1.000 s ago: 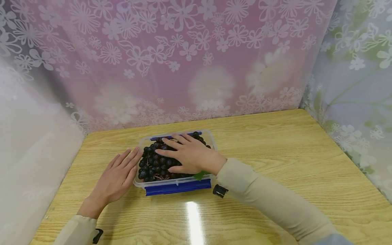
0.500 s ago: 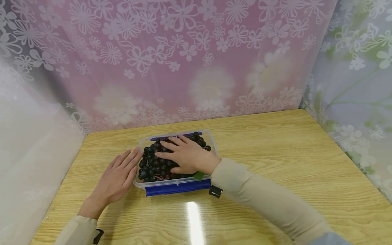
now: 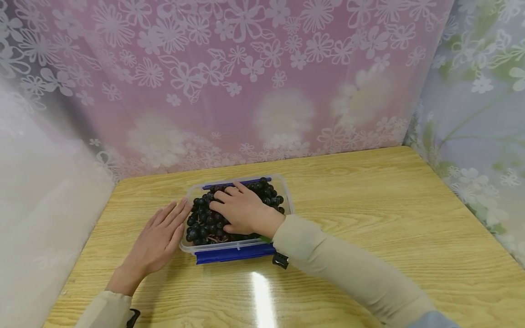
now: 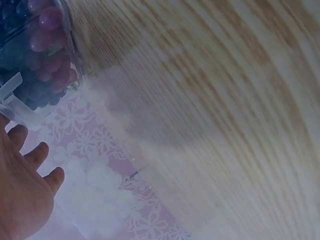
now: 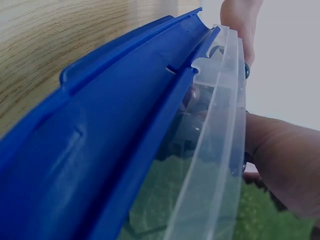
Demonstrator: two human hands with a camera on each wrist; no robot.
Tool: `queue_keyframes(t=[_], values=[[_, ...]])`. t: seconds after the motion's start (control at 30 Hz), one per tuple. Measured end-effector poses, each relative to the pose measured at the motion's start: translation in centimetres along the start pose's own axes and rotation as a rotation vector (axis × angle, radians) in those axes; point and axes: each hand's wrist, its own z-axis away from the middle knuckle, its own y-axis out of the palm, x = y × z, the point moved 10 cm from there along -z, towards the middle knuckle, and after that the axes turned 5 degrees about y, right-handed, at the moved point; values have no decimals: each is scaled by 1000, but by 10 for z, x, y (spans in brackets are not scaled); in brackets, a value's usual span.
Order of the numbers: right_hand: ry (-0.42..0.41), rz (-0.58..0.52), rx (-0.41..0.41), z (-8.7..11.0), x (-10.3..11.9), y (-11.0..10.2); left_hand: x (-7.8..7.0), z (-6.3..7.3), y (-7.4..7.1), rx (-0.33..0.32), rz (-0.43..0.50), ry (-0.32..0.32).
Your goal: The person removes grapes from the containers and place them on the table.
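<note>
Dark grapes [image 3: 205,223] fill a clear plastic box [image 3: 290,200] with blue clip flaps, the front one [image 3: 234,253] hanging down. My right hand [image 3: 242,212] lies over the middle of the grapes, fingers bent and tips down on the fruit, thumb spread apart toward the front. In the right wrist view the thumb side of this hand [image 5: 285,155] shows above the box's rim. A green leaf [image 3: 265,238] pokes out under the right wrist, mostly covered. My left hand [image 3: 157,237] rests flat with straight fingers, tips at the box's left wall.
The box stands on a wood-grain table [image 3: 352,205], left of the middle. Behind the table hangs a pink floral curtain [image 3: 246,114], with a pale floral one [image 3: 484,136] along the right edge. A black wrist strap [image 3: 280,260] hangs by the right sleeve.
My right hand has shifted left over the grapes, and its fingers have bent from nearly straight. More grapes show at the box's right side. The left hand stays where it was.
</note>
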Motion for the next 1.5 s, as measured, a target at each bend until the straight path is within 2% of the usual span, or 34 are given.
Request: queue_keyframes(t=[0.17,0.4,0.67,0.9,1.03,1.27,1.5], values=[[6,22,1,-2,1,0,0,1,-1,-8,-2,-2],[26,9,-10,-3,1,-1,0,0,1,18,19,-22],[56,32,15,-4,1,-1,0,-1,-1,25,14,-29],[75,4,12,-7,4,-6,0,-2,0,39,15,-38],[74,3,5,-9,6,-5,0,-1,2,50,20,-45],[54,-37,-13,-11,4,-4,0,1,0,23,19,-38],[34,-74,-28,-11,2,-1,1,1,3,27,29,-45]])
